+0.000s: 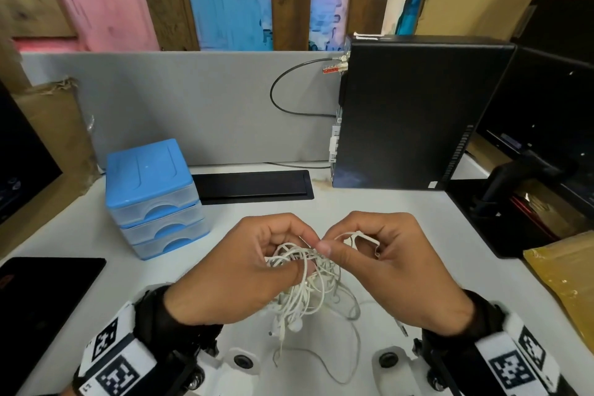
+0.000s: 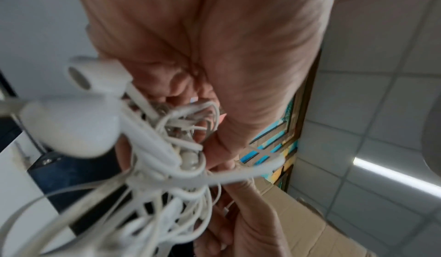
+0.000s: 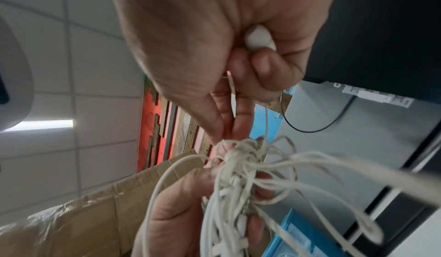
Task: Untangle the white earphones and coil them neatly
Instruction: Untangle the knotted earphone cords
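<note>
A tangled bundle of white earphones point(image 1: 308, 280) hangs between both hands above the white desk point(image 1: 401, 228). My left hand point(image 1: 257, 264) grips the knotted mass, fingers curled round it. Close up, the left wrist view has two earbuds point(image 2: 78, 117) and looped cords point(image 2: 181, 148) bunched against the left palm. My right hand point(image 1: 379, 257) pinches a strand at the top of the knot; the right wrist view has its thumb and forefinger point(image 3: 229, 121) on the cord point(image 3: 241, 159), with a white earbud point(image 3: 259, 37) tucked under the curled fingers. Loose cord trails down to the desk point(image 1: 340, 360).
A blue drawer unit point(image 1: 154, 196) stands at the left, a black cable tray point(image 1: 254, 186) behind the hands, a black computer case point(image 1: 414, 112) at the back right. A dark tablet point(image 1: 41, 302) lies at the left, a padded envelope point(image 1: 565, 283) at the right.
</note>
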